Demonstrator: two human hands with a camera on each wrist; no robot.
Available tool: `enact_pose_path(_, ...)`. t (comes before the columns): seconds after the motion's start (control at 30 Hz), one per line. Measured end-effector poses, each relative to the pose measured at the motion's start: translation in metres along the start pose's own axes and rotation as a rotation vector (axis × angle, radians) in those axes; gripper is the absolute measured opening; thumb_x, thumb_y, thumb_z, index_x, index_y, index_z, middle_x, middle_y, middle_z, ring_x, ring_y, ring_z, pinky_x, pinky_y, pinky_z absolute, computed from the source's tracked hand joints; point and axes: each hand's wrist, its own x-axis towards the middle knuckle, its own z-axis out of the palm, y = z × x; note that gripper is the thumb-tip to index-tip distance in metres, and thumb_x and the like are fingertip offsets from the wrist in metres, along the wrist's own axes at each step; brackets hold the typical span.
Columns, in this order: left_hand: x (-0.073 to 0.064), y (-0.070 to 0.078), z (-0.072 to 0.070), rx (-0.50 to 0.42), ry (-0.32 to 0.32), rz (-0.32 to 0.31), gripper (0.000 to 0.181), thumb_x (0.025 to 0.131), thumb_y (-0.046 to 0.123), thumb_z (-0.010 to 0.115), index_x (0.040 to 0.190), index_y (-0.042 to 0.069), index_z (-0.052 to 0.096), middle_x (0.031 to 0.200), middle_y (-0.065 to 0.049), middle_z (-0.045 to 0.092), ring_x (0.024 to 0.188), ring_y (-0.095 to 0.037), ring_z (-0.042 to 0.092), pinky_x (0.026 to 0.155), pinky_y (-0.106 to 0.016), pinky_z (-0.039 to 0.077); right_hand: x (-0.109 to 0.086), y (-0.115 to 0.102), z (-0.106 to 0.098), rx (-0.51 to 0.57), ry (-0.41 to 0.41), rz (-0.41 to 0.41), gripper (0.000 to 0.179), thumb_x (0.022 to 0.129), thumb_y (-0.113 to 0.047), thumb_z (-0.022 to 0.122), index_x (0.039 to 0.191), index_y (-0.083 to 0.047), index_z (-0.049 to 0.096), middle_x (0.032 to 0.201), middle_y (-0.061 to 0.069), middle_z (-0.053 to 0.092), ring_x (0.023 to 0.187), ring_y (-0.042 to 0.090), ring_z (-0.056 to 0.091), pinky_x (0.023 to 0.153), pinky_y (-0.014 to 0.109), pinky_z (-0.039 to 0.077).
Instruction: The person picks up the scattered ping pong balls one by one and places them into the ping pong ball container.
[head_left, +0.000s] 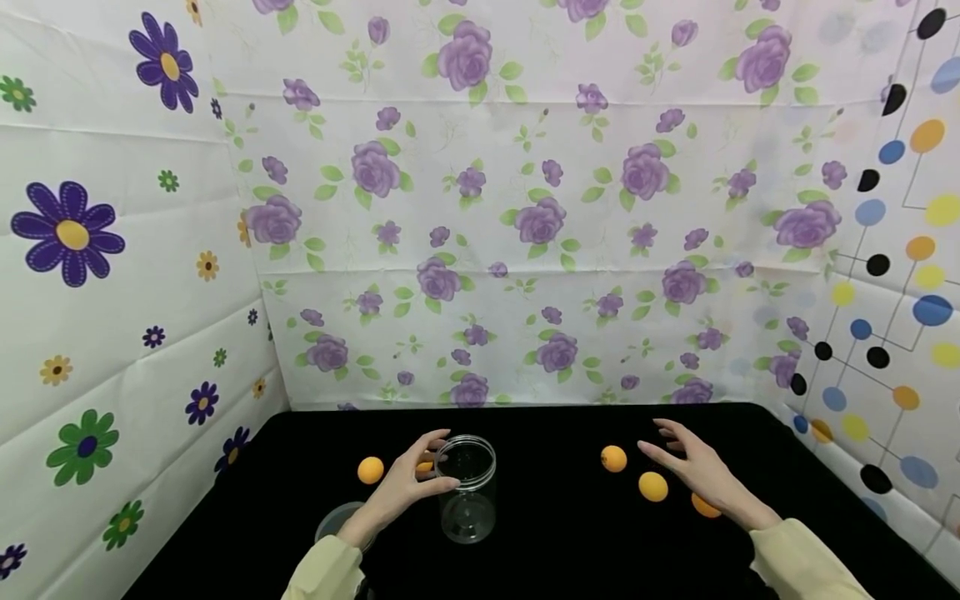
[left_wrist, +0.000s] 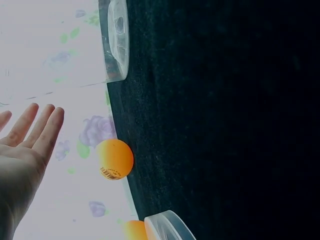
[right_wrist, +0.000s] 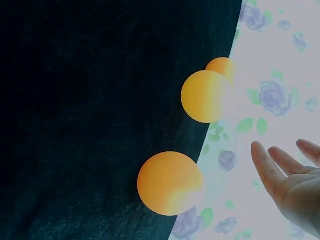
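Note:
A clear, wide-mouthed jar (head_left: 468, 508) stands upright on the black cloth, left of the middle. Around the left side of its rim, my left hand (head_left: 405, 482) has its thumb and fingers spread; in the left wrist view the fingers (left_wrist: 46, 131) are fairly straight, just short of the jar (left_wrist: 119, 40). My right hand (head_left: 701, 468) hovers over the right side with fingers parted and nothing in them. Near it lie three orange balls: one farther back (head_left: 613, 458), a yellower ball (head_left: 653, 487), and another ball (head_left: 705, 505) partly hidden by the hand.
Left of the jar sits an orange ball (head_left: 371, 470), with a second ball (head_left: 424, 467) showing behind my left fingers. A clear round lid-like piece (head_left: 337, 518) lies partly under my left wrist. Patterned sheets (head_left: 525, 250) wall the table at the back and sides.

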Motion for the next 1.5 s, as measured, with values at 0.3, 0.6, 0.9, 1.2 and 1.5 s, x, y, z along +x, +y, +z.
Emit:
enact_pose_path(0.3, 0.001, 0.001, 0.000, -0.052, -0.014, 0.004, 0.061, 0.087, 0.013, 0.061, 0.138, 0.000, 0.030, 0.128, -0.025, 0.035, 0.113, -0.042, 0.040, 0.089, -0.047, 0.037, 0.004, 0.007, -0.011, 0.039, -0.030, 0.049, 0.071, 0.089, -0.051, 0.048, 0.139, -0.005, 0.028, 0.133, 0.025, 0.034, 0.115, 0.041, 0.038, 0.082, 0.051, 0.040)
enact_pose_path(0.6, 0.005, -0.010, 0.001, -0.089, -0.060, 0.027, 0.058, 0.088, 0.010, 0.060, 0.136, -0.002, 0.031, 0.127, -0.025, 0.041, 0.114, -0.040, 0.040, 0.089, -0.046, 0.038, 0.006, 0.016, -0.020, 0.032, -0.026, 0.079, 0.072, 0.088, -0.053, 0.049, 0.138, -0.004, 0.031, 0.130, 0.024, 0.037, 0.111, 0.038, 0.041, 0.080, 0.049, 0.041)
enact_pose_path(0.9, 0.011, -0.036, 0.003, -0.086, -0.041, 0.030, 0.053, 0.088, 0.011, 0.060, 0.136, 0.008, 0.037, 0.126, -0.014, 0.046, 0.113, -0.029, 0.045, 0.088, -0.039, 0.041, 0.006, 0.027, -0.028, -0.007, -0.001, 0.088, 0.070, 0.087, -0.051, 0.051, 0.136, -0.003, 0.035, 0.126, 0.023, 0.042, 0.108, 0.037, 0.044, 0.078, 0.048, 0.042)
enact_pose_path(1.2, 0.015, -0.033, 0.005, -0.105, -0.059, 0.010, 0.058, 0.086, 0.019, 0.064, 0.136, 0.009, 0.036, 0.126, -0.013, 0.046, 0.114, -0.031, 0.044, 0.088, -0.034, 0.041, 0.006, 0.036, -0.033, -0.049, 0.020, 0.086, 0.069, 0.086, -0.051, 0.053, 0.133, -0.002, 0.038, 0.121, 0.022, 0.046, 0.104, 0.036, 0.048, 0.077, 0.048, 0.043)
enact_pose_path(1.5, 0.015, -0.013, 0.010, -0.161, -0.094, 0.039, 0.060, 0.086, 0.012, 0.064, 0.134, -0.005, 0.034, 0.125, -0.026, 0.044, 0.113, -0.043, 0.041, 0.086, -0.032, 0.043, 0.002, 0.044, -0.036, -0.097, 0.042, 0.058, 0.067, 0.086, -0.044, 0.059, 0.128, 0.004, 0.042, 0.115, 0.025, 0.049, 0.099, 0.037, 0.051, 0.075, 0.048, 0.044)
